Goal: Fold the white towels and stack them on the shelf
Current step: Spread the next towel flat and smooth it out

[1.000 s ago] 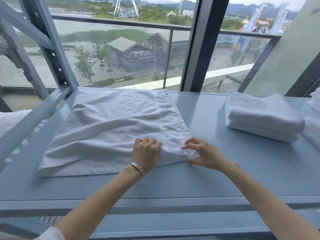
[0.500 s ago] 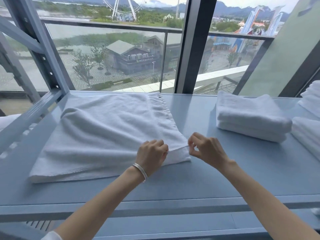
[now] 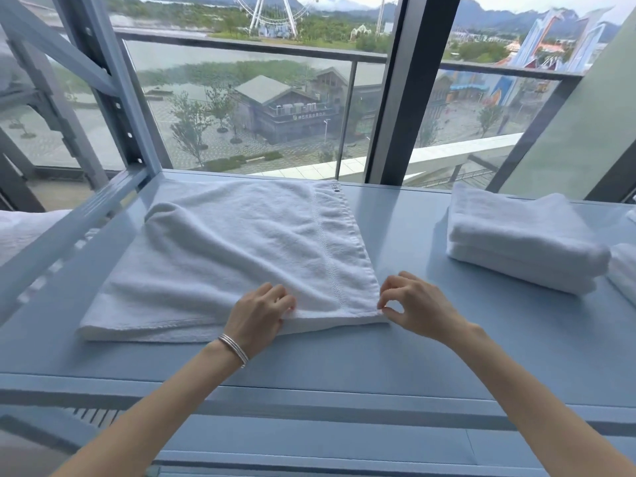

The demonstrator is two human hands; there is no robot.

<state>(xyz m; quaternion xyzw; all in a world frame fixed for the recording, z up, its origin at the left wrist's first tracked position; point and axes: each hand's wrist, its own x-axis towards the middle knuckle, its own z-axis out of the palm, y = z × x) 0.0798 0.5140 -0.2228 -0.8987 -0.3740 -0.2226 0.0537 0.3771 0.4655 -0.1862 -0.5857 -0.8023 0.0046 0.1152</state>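
A white towel (image 3: 241, 256), folded over once, lies flat on the blue-grey shelf (image 3: 395, 342). My left hand (image 3: 258, 316), with a bracelet at the wrist, rests with curled fingers on the towel's near edge and grips it. My right hand (image 3: 413, 304) pinches the towel's near right corner between thumb and forefinger. A stack of folded white towels (image 3: 516, 242) sits on the shelf to the right, apart from both hands.
More folded white towels (image 3: 624, 270) show at the far right edge. A metal shelf upright (image 3: 113, 98) and side rail stand at the left. Behind the shelf is a large window with a dark frame post (image 3: 402, 91). White bedding (image 3: 20, 228) lies left below.
My right hand went from lying on the towel's corner to pinching it. My left hand stayed on the near edge. The camera drifted slightly, shifting the scene.
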